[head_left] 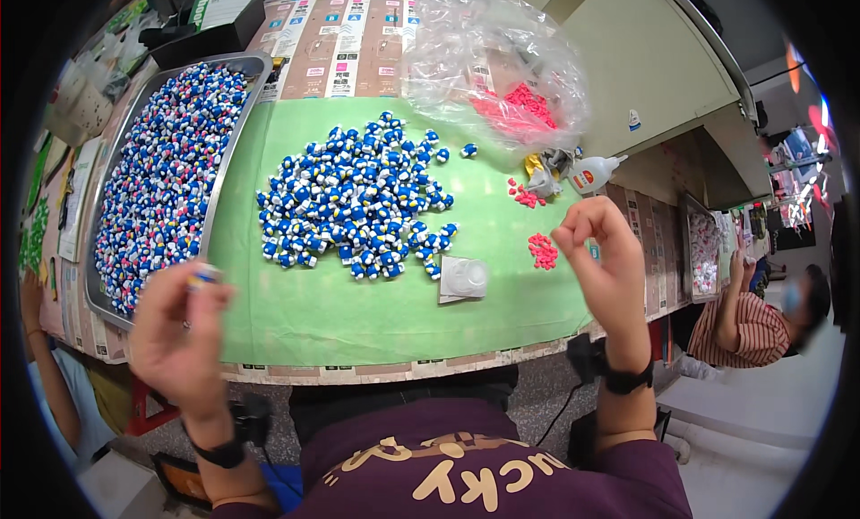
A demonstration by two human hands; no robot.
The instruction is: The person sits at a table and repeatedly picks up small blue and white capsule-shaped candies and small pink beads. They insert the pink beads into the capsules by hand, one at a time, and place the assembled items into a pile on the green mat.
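Note:
My left hand (179, 340) is raised by the near corner of a metal tray (235, 156). Between its thumb and fingers it pinches a small blue-and-white figurine (206, 274), partly hidden by the fingertips. My right hand (611, 264) hovers at the right of the green mat, its thumb and forefinger pressed together; whatever they hold is too small to make out. Beside it lies a little heap of pink pieces (542, 251), with a looser group of pink pieces (527, 195) farther back. A big pile of blue-and-white figurines (354, 197) covers the middle of the green mat (358, 326).
Similar figurines, many showing pink bits, fill the tray. A round clear dish (465, 277) rests on a white square. Farther back are a white squeeze bottle (596, 173) and a clear plastic bag (502, 62) holding pink pieces. Other people sit at both sides.

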